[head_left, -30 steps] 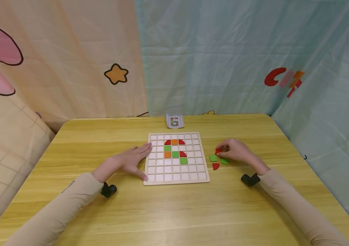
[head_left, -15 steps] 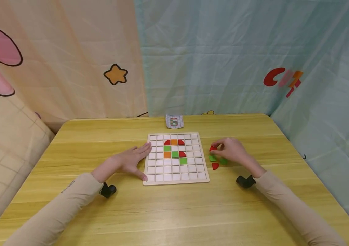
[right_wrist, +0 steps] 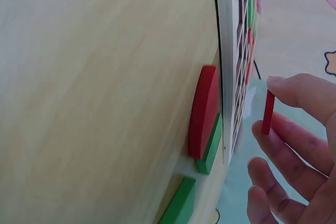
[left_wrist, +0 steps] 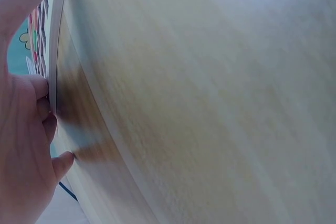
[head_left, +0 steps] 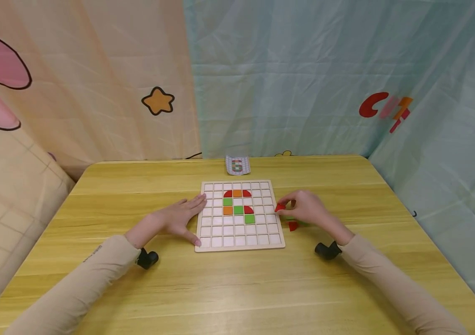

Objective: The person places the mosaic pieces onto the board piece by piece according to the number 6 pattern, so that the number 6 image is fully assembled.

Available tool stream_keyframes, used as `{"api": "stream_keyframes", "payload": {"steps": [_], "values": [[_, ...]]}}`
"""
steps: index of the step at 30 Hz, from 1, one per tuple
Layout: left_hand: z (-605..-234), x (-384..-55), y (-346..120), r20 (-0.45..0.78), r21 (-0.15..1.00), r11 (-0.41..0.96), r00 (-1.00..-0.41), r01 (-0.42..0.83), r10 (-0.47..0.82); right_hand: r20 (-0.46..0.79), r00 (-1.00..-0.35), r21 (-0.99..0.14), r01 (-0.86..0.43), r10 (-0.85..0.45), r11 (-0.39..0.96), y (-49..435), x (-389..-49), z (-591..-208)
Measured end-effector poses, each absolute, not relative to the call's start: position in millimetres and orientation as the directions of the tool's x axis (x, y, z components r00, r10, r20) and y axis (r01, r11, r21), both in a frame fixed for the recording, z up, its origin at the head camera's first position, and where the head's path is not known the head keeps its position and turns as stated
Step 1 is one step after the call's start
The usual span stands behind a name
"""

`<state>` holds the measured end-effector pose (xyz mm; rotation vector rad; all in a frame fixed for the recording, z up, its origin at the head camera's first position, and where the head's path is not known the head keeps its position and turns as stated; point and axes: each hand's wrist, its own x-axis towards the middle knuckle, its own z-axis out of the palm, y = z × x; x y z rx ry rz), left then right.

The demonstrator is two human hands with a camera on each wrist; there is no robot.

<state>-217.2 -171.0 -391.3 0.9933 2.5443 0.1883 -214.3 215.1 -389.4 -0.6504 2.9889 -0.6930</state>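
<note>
A white gridded board (head_left: 229, 231) in a pale wooden frame lies on the table, with several red, orange and green tiles set in its middle squares. My left hand (head_left: 180, 218) is spread along the board's left side, fingertips on its frame and thumb at the near corner. Between thumb and fingertips, my right hand (head_left: 306, 208) pinches a red tile (right_wrist: 268, 113) close over the board's right edge. Below that hand lie another red tile with a curved side (right_wrist: 203, 114), a green tile (right_wrist: 210, 148) and a second green tile (right_wrist: 179, 203), partly hidden in the head view.
Behind the board, a small card (head_left: 238, 165) bears a printed grid with a coloured shape like a 6. The wooden table (head_left: 237, 288) reaches back to hanging curtains (head_left: 304, 83). Black wrist-worn devices (head_left: 327, 251) sit at both cuffs.
My right hand has lifted the red tile from the loose pile and carried it left to the board's right edge. The left hand has stayed in place.
</note>
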Motion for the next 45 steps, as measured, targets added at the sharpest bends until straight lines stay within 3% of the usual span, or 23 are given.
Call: {"api": "stream_keyframes", "payload": {"steps": [24,45], "values": [[-388.6,-216.8,-169.6,-0.331,0.258,0.744,-0.667,0.616,0.667,0.063,-0.843,-0.501,-0.489,-0.534,0.714,176.9,-205.1,-395.2],[-388.2,-217.6,-168.8,-0.35,0.241,0.752,-0.668,0.613,0.657,0.033,-0.759,-0.481,-0.582,-0.65,0.655,155.1,-203.0,-401.8]]}}
